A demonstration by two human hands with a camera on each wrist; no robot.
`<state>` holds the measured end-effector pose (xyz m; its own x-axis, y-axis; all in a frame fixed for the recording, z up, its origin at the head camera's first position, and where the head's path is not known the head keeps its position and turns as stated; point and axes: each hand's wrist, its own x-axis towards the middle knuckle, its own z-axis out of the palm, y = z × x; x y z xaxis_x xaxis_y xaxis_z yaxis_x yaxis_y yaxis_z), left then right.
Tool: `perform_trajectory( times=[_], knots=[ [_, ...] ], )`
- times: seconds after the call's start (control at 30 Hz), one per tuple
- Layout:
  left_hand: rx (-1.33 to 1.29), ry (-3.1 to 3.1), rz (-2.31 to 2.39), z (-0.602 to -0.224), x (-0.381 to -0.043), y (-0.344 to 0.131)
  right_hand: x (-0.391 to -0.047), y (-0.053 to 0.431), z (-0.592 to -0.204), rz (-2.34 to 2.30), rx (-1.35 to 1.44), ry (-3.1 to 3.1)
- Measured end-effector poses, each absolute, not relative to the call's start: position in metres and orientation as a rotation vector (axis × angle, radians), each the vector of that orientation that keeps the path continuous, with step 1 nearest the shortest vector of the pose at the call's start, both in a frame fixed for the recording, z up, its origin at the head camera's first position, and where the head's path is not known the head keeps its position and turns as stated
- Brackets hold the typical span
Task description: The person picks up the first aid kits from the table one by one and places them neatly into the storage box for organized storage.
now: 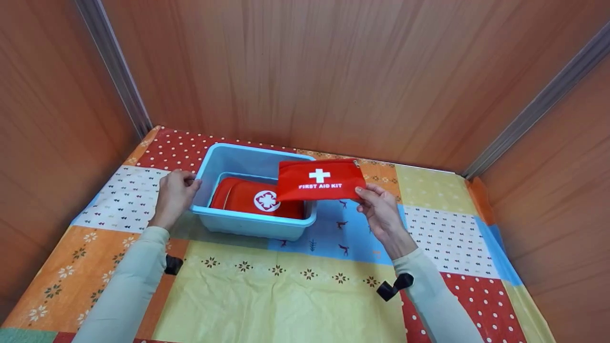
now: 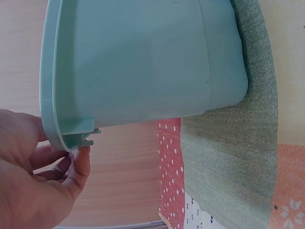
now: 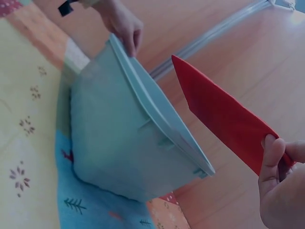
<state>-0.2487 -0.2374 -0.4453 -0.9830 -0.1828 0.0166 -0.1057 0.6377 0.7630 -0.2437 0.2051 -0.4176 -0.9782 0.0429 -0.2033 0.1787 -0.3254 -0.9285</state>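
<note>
A light blue plastic bin stands on the tablecloth. Inside it lies a red first aid bag with a white cross emblem in a circle. My left hand grips the bin's left rim; in the left wrist view its fingers curl at the rim's corner. Over the bin's right end hangs a flat red first aid pouch with a white cross and lettering. Its lower right corner is pinched between thumb and fingers of my right hand. Part of the bag inside is hidden by this pouch.
A patchwork-patterned tablecloth covers the table. Wood-grain panels close off the back and both sides, with metal strips at the corners. Dark straps hang from both wrists.
</note>
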Motion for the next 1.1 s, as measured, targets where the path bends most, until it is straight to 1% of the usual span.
perform_trajectory(
  times=[0.63, 1.1],
  knots=[
    [0.24, -2.762, -1.26, -0.446, -0.249, -0.238, -0.242, 0.157, -0.423, -2.384, 0.083, 1.774],
    [0.246, -2.773, -1.296, -0.447, -0.249, -0.239, -0.244, 0.134, -0.419, -2.37, 0.074, 1.759]
  ],
)
